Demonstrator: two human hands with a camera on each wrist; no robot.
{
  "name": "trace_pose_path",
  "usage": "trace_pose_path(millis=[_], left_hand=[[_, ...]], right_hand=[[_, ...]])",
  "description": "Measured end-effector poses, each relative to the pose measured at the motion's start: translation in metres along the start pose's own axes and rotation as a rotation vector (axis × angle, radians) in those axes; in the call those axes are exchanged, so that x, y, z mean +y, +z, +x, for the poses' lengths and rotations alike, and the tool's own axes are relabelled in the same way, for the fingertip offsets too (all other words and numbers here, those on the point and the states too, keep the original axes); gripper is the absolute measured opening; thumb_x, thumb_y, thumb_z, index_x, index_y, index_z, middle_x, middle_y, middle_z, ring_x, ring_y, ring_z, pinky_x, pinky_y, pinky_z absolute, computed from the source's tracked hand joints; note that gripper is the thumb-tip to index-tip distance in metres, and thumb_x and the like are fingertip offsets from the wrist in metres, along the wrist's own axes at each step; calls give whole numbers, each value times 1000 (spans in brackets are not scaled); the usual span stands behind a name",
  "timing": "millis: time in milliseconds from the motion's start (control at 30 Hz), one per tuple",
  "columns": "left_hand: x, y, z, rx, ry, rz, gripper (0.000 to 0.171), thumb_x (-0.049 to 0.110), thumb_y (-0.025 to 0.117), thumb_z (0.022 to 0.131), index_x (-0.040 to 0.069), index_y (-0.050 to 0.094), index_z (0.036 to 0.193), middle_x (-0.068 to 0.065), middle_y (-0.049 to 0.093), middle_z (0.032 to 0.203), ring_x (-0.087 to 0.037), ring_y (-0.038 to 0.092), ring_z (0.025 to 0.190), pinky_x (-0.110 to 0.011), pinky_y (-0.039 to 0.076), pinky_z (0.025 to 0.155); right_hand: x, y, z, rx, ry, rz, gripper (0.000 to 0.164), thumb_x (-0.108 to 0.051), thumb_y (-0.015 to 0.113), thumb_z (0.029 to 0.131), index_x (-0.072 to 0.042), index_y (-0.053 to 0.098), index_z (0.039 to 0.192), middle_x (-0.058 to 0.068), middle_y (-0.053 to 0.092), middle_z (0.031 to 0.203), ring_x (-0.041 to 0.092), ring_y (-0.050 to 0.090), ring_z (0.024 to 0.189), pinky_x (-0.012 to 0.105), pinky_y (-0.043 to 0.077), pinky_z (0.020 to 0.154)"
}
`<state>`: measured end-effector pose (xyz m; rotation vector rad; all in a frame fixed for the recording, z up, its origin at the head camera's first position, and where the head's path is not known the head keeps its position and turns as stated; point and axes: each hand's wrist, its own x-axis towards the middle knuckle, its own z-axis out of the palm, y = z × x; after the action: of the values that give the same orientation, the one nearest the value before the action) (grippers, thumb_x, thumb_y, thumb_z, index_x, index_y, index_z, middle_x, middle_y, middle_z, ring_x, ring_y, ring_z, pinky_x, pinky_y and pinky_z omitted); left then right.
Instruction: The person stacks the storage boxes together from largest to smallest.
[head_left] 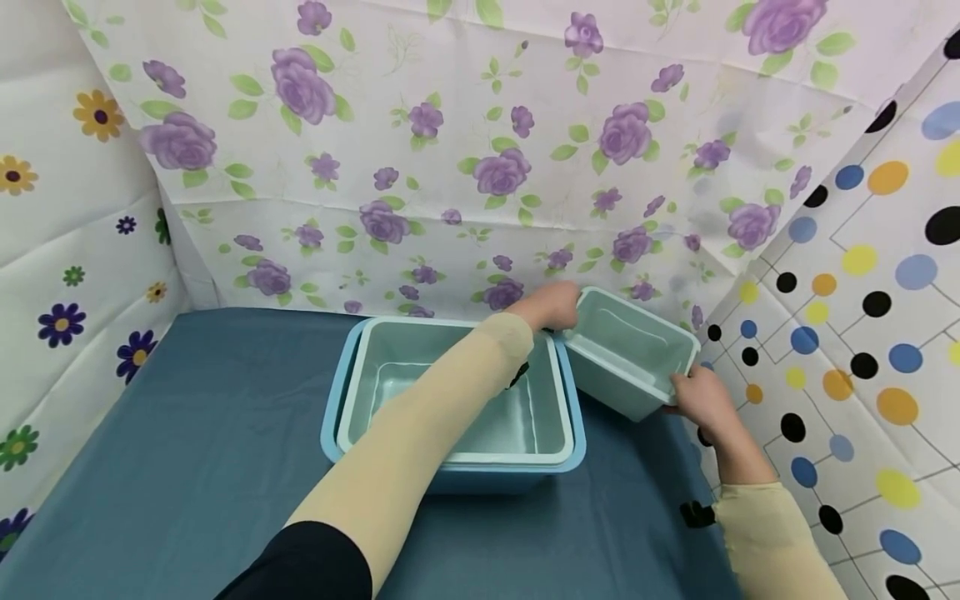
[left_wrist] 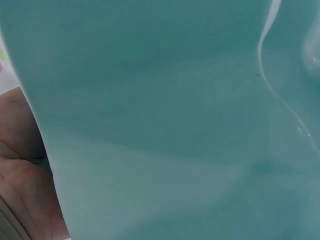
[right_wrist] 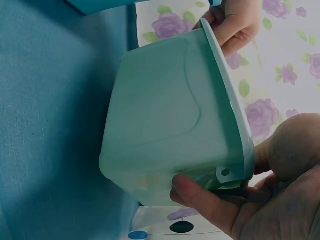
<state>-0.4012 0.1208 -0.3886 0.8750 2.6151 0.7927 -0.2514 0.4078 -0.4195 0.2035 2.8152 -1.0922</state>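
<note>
A small pale green plastic bin (head_left: 611, 379) is held tilted at the right, its opening facing up. My right hand (head_left: 707, 398) grips its near right corner; in the right wrist view, fingers (right_wrist: 205, 200) lie under the rim beside a small holed tab. The left hand (head_left: 553, 307) reaches across and holds the bin's far left corner, its fingers partly hidden. Under that arm, a larger pale green bin (head_left: 457, 458) sits nested in a blue bin (head_left: 487, 482). A teal plastic wall (left_wrist: 150, 110) fills most of the left wrist view, the left palm (left_wrist: 25, 190) at its edge.
Dark blue cloth (head_left: 225, 450) covers the table. Behind it hangs a curtain (head_left: 450, 167) with purple flowers. A dotted sheet (head_left: 847, 333) borders the right side close to my right hand, and a flowered sheet (head_left: 75, 250) borders the left.
</note>
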Motion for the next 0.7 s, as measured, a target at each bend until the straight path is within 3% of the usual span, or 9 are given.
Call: trace_pose_path(millis=[100, 233, 400, 633, 667, 700], left_hand=[[-1, 0, 4, -15, -9, -3, 32, -9, 54, 100, 15, 41, 82, -2, 36, 77, -17, 32, 68, -32, 35, 65], [-1, -1, 7, -12, -20, -15, 37, -9, 56, 98, 16, 37, 78, 0, 28, 72, -15, 23, 64, -31, 28, 61], [-2, -2, 9, -4, -29, -7, 38, -6, 58, 99, 16, 37, 77, 1, 28, 70, -14, 23, 63, -30, 28, 60], [-1, -6, 12, -4, -45, -13, 31, -4, 58, 99, 14, 41, 80, -2, 32, 72, -17, 27, 65, -33, 33, 63], [-9, -1, 24, 9, -48, -22, 29, -2, 59, 98, 15, 42, 81, -1, 32, 73, -17, 27, 66, -34, 33, 63], [-9, -2, 24, 12, -48, -22, 27, -2, 59, 98, 15, 43, 83, -1, 34, 74, -18, 29, 67, -34, 34, 64]], right_hand=[[1, -1, 1, -6, 4, 1, 53, -17, 37, 116, 23, 46, 149, 44, 57, 135, 48, 74, 106, 42, 68, 79], [0, -4, 2, -13, 8, 30, 53, -18, 38, 116, 24, 46, 148, 44, 56, 136, 46, 74, 107, 41, 68, 79], [-2, -8, 5, -14, -4, 59, 52, -17, 38, 116, 25, 47, 146, 44, 55, 136, 44, 72, 108, 40, 68, 81], [-8, -16, 7, -11, -11, 7, 50, -16, 40, 116, 25, 50, 142, 41, 60, 129, 40, 74, 103, 40, 68, 79], [-9, -17, 8, -14, -8, 4, 50, -16, 40, 116, 25, 49, 142, 41, 60, 129, 39, 74, 102, 40, 68, 79], [-10, -18, 8, -15, -6, -1, 51, -16, 39, 116, 26, 49, 143, 41, 59, 130, 39, 74, 101, 39, 68, 79]])
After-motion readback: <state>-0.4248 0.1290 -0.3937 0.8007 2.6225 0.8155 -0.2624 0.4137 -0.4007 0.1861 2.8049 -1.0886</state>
